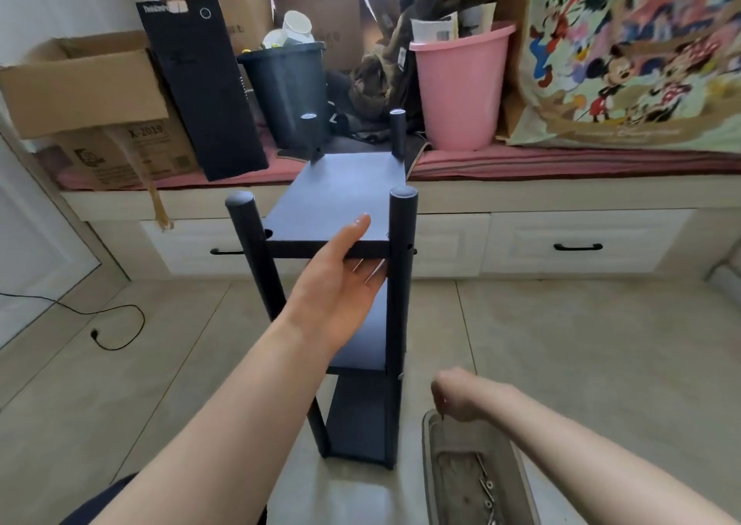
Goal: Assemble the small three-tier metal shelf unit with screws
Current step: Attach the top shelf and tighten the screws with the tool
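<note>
The dark three-tier shelf unit (341, 284) stands upright on the tiled floor (561, 344), near the window-seat drawers (577, 244), with all three boards seated between its four posts. The risk, as I judge it, lies at the near right post (401, 268): a screw head shows at its top joint and another at the middle tier, and if either is only part-driven, pressure on the top board (333, 200) could tilt it or rack the frame. A small screw could also slip from the fingertips and roll off across the tiles.

The left hand (341, 280) reaches forward and grips the near edge of the top board, thumb laid flat on top, fingers curled underneath. The right hand (461, 396) hangs bent at the wrist over the far end of the grey tray (431, 464), fingertips drawn together and pointing down, seemingly pinching something small and dark; I cannot tell what. Loose screws (487, 488) lie in the tray.
</note>
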`<control>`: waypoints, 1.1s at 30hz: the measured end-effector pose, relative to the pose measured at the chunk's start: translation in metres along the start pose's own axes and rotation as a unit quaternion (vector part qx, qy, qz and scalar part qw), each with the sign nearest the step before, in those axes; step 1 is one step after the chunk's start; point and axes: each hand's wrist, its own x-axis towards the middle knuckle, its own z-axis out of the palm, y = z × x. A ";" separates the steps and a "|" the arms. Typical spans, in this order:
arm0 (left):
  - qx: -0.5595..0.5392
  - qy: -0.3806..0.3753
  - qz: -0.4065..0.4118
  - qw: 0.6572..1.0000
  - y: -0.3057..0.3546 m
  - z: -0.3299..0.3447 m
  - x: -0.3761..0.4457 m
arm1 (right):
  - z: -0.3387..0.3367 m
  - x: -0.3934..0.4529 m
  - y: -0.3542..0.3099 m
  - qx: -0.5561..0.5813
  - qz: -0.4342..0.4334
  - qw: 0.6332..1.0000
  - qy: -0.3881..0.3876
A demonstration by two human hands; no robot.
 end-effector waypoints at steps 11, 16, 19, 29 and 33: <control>0.050 -0.085 -0.005 0.995 0.002 -0.025 0.009 | -0.103 -0.111 0.005 0.342 -0.173 0.896 0.223; 0.051 -0.117 -0.006 0.992 0.002 -0.028 0.015 | -0.120 -0.139 -0.006 0.494 -0.250 0.768 0.322; 0.049 -0.132 -0.012 0.990 0.002 -0.026 0.017 | -0.122 -0.142 -0.013 0.486 -0.265 0.726 0.408; 0.049 -0.133 -0.005 0.990 0.003 -0.021 0.016 | -0.127 -0.139 -0.014 0.461 -0.257 0.707 0.470; 0.050 -0.122 -0.005 0.991 0.003 -0.022 0.016 | -0.123 -0.141 -0.014 0.445 -0.252 0.721 0.467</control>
